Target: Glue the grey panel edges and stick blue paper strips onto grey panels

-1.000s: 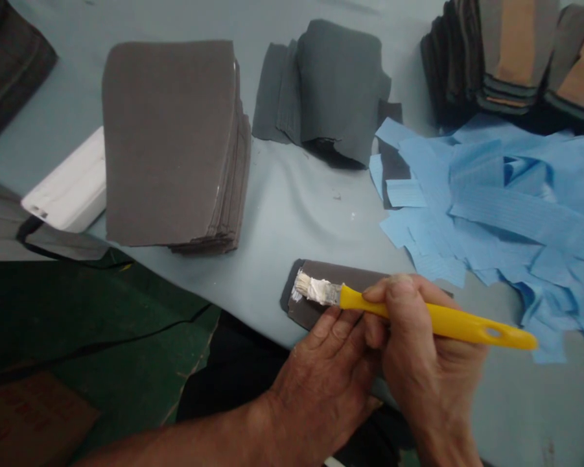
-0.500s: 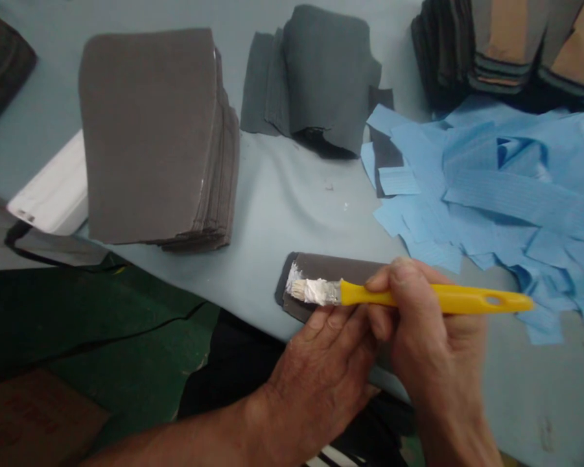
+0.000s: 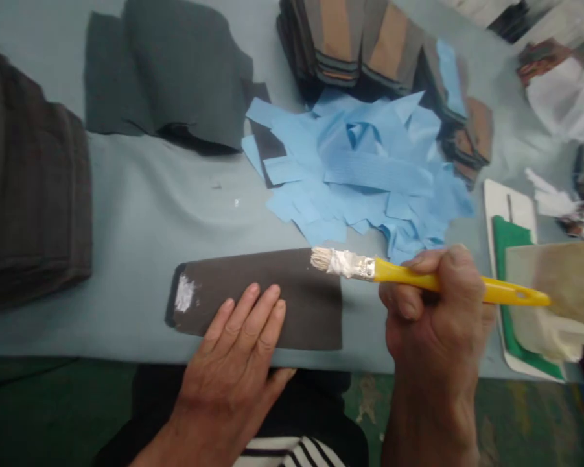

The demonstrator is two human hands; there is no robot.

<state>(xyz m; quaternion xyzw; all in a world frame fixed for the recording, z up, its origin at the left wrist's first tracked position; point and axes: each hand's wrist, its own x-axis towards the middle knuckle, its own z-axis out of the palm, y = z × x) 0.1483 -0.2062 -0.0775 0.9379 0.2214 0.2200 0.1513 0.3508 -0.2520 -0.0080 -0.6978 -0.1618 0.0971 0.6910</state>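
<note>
A dark brown cloth strip (image 3: 296, 298) lies flat near the table's front edge, with a white glue smear at its left end. My left hand (image 3: 236, 353) presses flat on the strip's lower middle, fingers together. My right hand (image 3: 432, 311) grips a yellow-handled brush (image 3: 418, 275). Its glue-caked bristles touch the strip's upper right corner.
A pile of blue paper strips (image 3: 364, 168) lies behind the strip. Stacks of brown and grey pieces (image 3: 364, 45) stand at the back, grey cloth (image 3: 175, 78) at back left, a dark stack (image 3: 24, 194) at far left. A white and green tray (image 3: 510, 259) sits right.
The brush has moved from the strip's left end to its right end, leaving a white smear. My left hand slid off to lie flat on the strip. The view swung right.
</note>
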